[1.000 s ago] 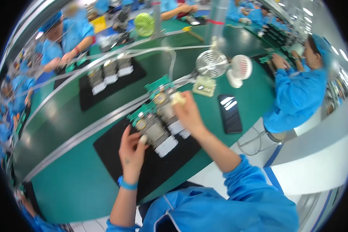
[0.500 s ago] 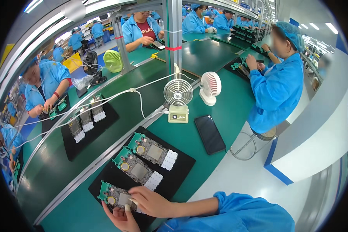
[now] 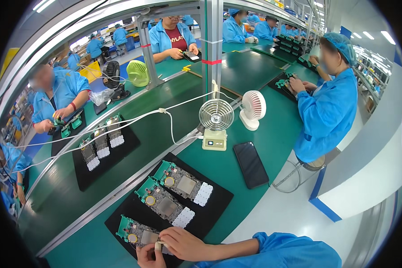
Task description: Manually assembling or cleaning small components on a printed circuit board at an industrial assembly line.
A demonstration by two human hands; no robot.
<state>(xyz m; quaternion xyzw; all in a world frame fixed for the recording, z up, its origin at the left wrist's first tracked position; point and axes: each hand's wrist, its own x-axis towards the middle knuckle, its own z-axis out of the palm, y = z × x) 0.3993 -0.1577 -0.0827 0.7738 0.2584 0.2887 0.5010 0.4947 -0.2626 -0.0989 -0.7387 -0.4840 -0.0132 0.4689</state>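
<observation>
The nearest circuit board (image 3: 140, 234), with a green plastic holder at its far end, a round yellow-ringed part and a square metal shield, lies on a black mat (image 3: 210, 213). My left hand (image 3: 150, 256) is closed at the board's near edge, thumb and fingers around it. From the right, my right hand (image 3: 184, 244) reaches over the board's white end, fingertips pinched close to my left thumb. A pale cover shows on a fingertip there; whatever is between the right fingers is hidden. Two similar boards, a middle one (image 3: 165, 206) and a far one (image 3: 185, 184), lie beyond.
A black phone (image 3: 251, 165), a cream fan (image 3: 215, 118) and a white fan (image 3: 253, 109) sit on the green bench. White cables (image 3: 138, 117) cross above a belt carrying another mat of boards (image 3: 102, 145). Co-workers in blue work at left, at the back and at right (image 3: 328, 107).
My left hand has drawn its fingers in from the board's side toward its white end, and both hands' fingertips have come together. The whole view has shifted slightly.
</observation>
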